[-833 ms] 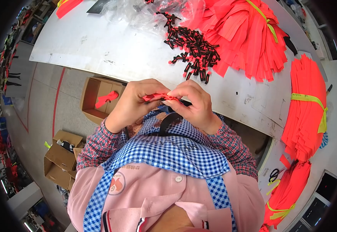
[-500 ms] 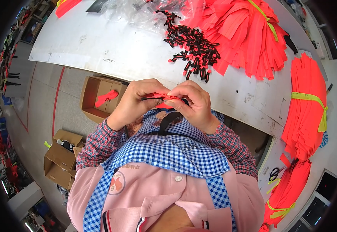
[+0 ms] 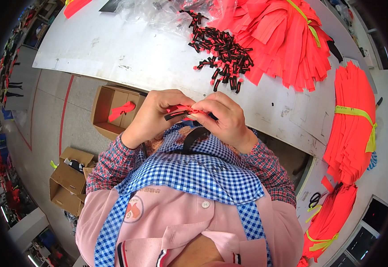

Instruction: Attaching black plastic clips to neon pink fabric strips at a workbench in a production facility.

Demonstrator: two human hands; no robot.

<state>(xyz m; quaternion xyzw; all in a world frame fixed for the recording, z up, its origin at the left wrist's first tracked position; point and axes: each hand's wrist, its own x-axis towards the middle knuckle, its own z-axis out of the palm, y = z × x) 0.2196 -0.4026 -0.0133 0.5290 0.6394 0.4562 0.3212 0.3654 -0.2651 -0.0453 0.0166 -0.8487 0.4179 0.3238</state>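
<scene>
My left hand (image 3: pixel 156 113) and my right hand (image 3: pixel 223 116) meet close to my chest, below the white table's (image 3: pixel 127 53) near edge. Between their fingertips they pinch a thin red strip (image 3: pixel 186 109) with a small black tube piece (image 3: pixel 175 115) on it. Both hands grip this strip, fingers curled tight. On the table beyond lies a heap of small black-and-red tube pieces (image 3: pixel 223 49), next to a large pile of red strips (image 3: pixel 287 35).
Bundles of red strips tied with yellow bands (image 3: pixel 352 129) lie at the right, with another bundle (image 3: pixel 332 218) lower down and scissors (image 3: pixel 314 199) beside it. An open cardboard box (image 3: pixel 111 111) holding a red piece stands on the floor at left; more boxes (image 3: pixel 67 178) sit below it. Clear plastic bags (image 3: pixel 158 11) lie at the table's far side.
The hands have stayed in place; the fingers have shifted slightly along the red strip, and the black piece now shows at the left fingertips.
</scene>
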